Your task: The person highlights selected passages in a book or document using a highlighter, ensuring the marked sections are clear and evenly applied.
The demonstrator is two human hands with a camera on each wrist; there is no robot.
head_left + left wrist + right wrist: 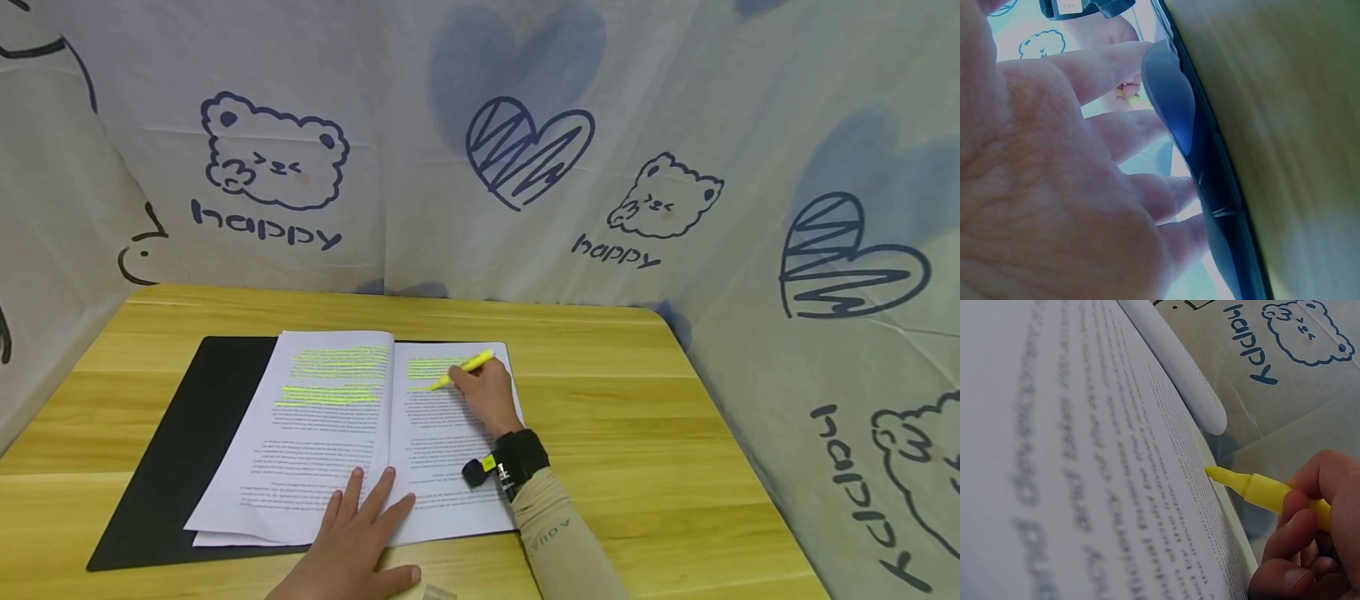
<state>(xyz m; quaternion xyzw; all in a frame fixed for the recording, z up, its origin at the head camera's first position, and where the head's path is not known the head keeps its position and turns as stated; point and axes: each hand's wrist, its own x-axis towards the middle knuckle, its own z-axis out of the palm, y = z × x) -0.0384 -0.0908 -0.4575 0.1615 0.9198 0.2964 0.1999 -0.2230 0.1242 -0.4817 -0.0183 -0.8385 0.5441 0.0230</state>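
Note:
A yellow highlighter (474, 362) is pinched in my right hand (489, 395), its tip right at a printed line high on the right page (450, 492). The right wrist view shows the highlighter (1266, 491) between thumb and fingers, slanting to the paper. My left hand (352, 533) rests with fingers spread across the lower edge of the open stapled-looking stack of printed pages (247, 467). In the left wrist view the left palm (1054, 175) faces the camera, fingertips over the page edge. Yellow marks (341, 362) cover several upper lines on both pages.
A black mat (172, 467) lies under the pages on the wooden table (637, 467). Fabric walls (420, 167) with bear and heart drawings stand behind and at the sides. A black strap device (523, 457) sits on the right wrist.

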